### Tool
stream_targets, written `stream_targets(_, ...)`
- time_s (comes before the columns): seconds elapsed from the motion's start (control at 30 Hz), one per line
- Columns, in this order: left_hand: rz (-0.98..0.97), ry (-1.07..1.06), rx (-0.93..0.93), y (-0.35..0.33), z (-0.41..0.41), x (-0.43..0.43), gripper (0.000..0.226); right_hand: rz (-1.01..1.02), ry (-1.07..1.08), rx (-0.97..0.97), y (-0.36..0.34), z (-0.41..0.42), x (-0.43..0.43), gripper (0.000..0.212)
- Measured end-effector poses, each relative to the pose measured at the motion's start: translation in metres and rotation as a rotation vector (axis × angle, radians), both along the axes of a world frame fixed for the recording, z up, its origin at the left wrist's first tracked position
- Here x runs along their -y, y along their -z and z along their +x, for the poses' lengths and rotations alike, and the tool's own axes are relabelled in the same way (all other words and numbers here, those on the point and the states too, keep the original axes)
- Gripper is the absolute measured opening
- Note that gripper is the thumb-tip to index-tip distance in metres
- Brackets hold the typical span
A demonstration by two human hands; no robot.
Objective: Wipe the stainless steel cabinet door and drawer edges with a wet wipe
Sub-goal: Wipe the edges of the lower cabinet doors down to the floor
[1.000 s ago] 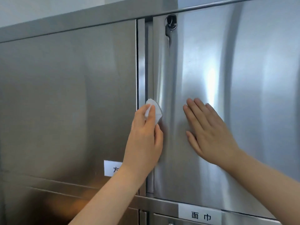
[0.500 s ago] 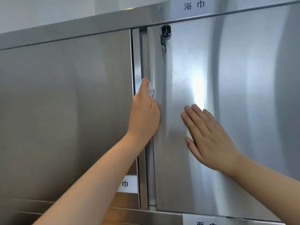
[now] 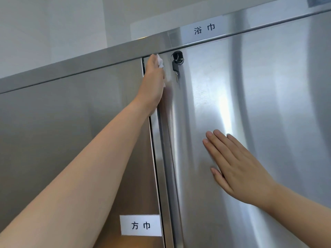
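Left hand [image 3: 154, 83] gripped wet wipe [image 3: 160, 63] at top of door edge [image 3: 162, 140]. Right hand [image 3: 238, 169] lay flat on door [image 3: 277, 104]. Needed firm push along edge.

The top rail [image 3: 89, 62] closes off the door edge [image 3: 165, 158] above, and the hanging key [image 3: 175, 66] crowds its right side.

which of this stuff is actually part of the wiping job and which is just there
In the job:
- wet wipe, held in the left hand at the top of the door edge
- right hand, flat on the right door

Just there:
- key hanging in the lock
- top label
- lower label
- wall
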State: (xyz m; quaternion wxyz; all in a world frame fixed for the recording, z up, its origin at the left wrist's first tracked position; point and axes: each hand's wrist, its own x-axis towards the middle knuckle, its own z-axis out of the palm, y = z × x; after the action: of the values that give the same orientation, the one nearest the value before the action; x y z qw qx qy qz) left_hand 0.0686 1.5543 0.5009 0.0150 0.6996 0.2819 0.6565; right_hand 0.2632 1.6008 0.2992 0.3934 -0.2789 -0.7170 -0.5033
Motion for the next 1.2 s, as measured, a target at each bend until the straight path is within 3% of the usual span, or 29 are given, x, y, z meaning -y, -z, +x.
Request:
stream_targets(0.13,-0.001,-0.019,-0.041,0.013,0.002,-0.002,0.029,0.002,-0.006,-0.004,0.001,0.000,0.000,0.057)
stream_targets(0.2,0.003,-0.042,-0.094,0.030,0.003,-0.005,0.045,0.002,-0.009,0.000,0.001,0.000,0.000,0.057)
stream_targets(0.4,0.125,-0.469,-0.313,0.146,0.012,-0.018,0.073,0.009,-0.026,-0.001,-0.002,0.002,-0.002,0.057)
stream_targets(0.77,-0.076,-0.608,-0.279,0.299,0.036,-0.002,0.073,0.050,-0.087,0.025,0.001,0.002,-0.003,0.053)
stream_targets(0.97,-0.229,-0.744,-0.347,0.372,0.044,0.009,0.072,0.038,-0.105,0.026,0.002,0.002,-0.003,0.051)
stream_targets(1.2,-0.348,-0.747,-0.340,0.405,0.047,0.018,0.071,0.030,-0.133,0.029,0.002,0.002,-0.003,0.049)
